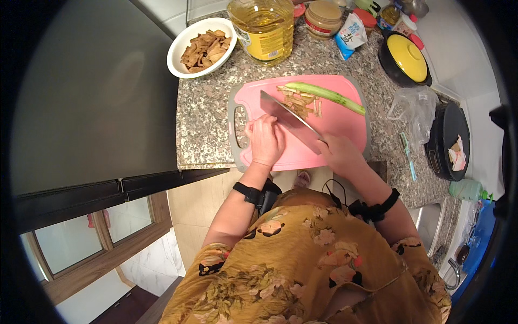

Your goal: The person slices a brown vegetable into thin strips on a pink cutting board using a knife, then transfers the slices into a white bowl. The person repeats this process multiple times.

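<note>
My right hand (342, 154) grips the handle of a broad kitchen cleaver (289, 121), whose blade slants up and left over the pink cutting board (344, 133). Bent fingers of my left hand (266, 137) rest against the near side of the blade; whatever lies under them is hidden. Beyond the blade, several cut brown strips (299, 103) are gathered in a loose pile. A peeled green cucumber-like vegetable (327, 95) lies whole along the board's far right, touching the pile.
At the back left stand a white bowl of brown slices (204, 52) and a large oil bottle (265, 36). To the right are a yellow-lidded black pot (406, 56), a plastic bag (415, 111), a light-blue peeler or knife (408, 158), a black electric pan (449, 141) and a sink (429, 222).
</note>
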Available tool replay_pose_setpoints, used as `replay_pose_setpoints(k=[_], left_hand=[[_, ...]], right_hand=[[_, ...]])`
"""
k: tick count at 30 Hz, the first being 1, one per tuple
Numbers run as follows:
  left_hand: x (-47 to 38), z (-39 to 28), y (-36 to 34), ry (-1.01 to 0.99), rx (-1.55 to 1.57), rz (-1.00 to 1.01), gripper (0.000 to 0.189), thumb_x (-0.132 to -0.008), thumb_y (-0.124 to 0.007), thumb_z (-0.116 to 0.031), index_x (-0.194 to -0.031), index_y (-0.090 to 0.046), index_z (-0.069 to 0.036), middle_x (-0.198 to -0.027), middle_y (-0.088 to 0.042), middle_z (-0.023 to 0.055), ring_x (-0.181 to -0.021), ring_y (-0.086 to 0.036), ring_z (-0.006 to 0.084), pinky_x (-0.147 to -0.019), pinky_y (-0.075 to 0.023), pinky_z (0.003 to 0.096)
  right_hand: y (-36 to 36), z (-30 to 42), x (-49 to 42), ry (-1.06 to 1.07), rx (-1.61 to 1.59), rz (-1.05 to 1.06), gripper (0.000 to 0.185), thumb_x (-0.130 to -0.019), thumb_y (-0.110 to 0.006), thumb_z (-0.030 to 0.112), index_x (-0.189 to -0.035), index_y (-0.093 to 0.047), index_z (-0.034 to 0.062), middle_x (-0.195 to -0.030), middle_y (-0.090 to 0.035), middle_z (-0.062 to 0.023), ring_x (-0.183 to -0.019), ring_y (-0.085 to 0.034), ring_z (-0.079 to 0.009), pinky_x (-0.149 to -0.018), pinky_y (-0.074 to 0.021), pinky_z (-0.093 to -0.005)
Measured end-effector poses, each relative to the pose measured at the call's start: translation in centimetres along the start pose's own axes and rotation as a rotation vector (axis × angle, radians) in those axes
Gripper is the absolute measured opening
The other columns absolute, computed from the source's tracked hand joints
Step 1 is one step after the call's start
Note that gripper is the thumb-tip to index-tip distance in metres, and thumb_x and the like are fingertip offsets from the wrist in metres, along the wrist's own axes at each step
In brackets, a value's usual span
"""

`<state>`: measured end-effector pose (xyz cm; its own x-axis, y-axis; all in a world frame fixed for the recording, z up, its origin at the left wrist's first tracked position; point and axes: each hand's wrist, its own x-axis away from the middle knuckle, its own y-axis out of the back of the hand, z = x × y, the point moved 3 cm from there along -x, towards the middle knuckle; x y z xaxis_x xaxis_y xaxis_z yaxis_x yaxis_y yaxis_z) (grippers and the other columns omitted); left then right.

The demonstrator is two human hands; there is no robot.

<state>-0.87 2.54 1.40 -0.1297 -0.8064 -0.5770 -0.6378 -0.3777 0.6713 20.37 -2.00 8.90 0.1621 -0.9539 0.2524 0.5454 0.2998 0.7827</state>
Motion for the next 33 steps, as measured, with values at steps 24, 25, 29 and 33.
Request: replay_pose_setpoints(k=[24, 25, 29, 33], left_hand=[[-25.8, 19.6, 5.1, 0.061, -0.471, 0.638, 0.020, -0.089, -0.071, -0.022, -0.108, -0.077, -0.023, -0.104, -0.067, 0.0020, -0.110, -0.062, 0.0220, -0.101, -0.0332, 0.0461], [-26.3, 19.9, 4.2, 0.048, -0.477, 0.702, 0.021, -0.089, -0.070, -0.022, -0.109, -0.078, -0.023, -0.105, -0.067, 0.0016, -0.112, -0.061, 0.0216, -0.102, -0.0330, 0.0463], [-27.9, 20.6, 2.2, -0.081, -0.564, 0.814, 0.028, -0.091, -0.065, -0.017, -0.114, -0.078, -0.026, -0.112, -0.066, 0.0016, -0.117, -0.060, 0.0219, -0.103, -0.0333, 0.0476], [-28.5, 20.5, 0.7, -0.150, -0.631, 0.916, 0.030, -0.091, -0.064, -0.014, -0.116, -0.077, -0.026, -0.115, -0.066, 0.0032, -0.120, -0.060, 0.0235, -0.106, -0.0339, 0.0505]], right_hand=[[-0.1, 1.1, 2.0, -0.213, 0.141, -0.089, 0.026, -0.104, -0.055, 0.031, -0.100, -0.060, 0.0056, -0.075, -0.067, -0.0239, -0.074, -0.066, -0.0472, -0.066, -0.0513, -0.0585], [-0.3, 1.3, 2.0, -0.230, 0.151, -0.097, 0.026, -0.104, -0.055, 0.031, -0.099, -0.060, 0.0057, -0.074, -0.067, -0.0241, -0.073, -0.066, -0.0471, -0.066, -0.0514, -0.0584], [-0.7, 1.9, 2.3, -0.245, 0.148, -0.110, 0.027, -0.105, -0.054, 0.031, -0.097, -0.059, 0.0055, -0.071, -0.066, -0.0239, -0.070, -0.066, -0.0468, -0.063, -0.0513, -0.0578], [-0.7, 2.0, 2.4, -0.254, 0.150, -0.118, 0.027, -0.105, -0.054, 0.030, -0.096, -0.058, 0.0055, -0.069, -0.065, -0.0231, -0.068, -0.066, -0.0467, -0.062, -0.0513, -0.0575]])
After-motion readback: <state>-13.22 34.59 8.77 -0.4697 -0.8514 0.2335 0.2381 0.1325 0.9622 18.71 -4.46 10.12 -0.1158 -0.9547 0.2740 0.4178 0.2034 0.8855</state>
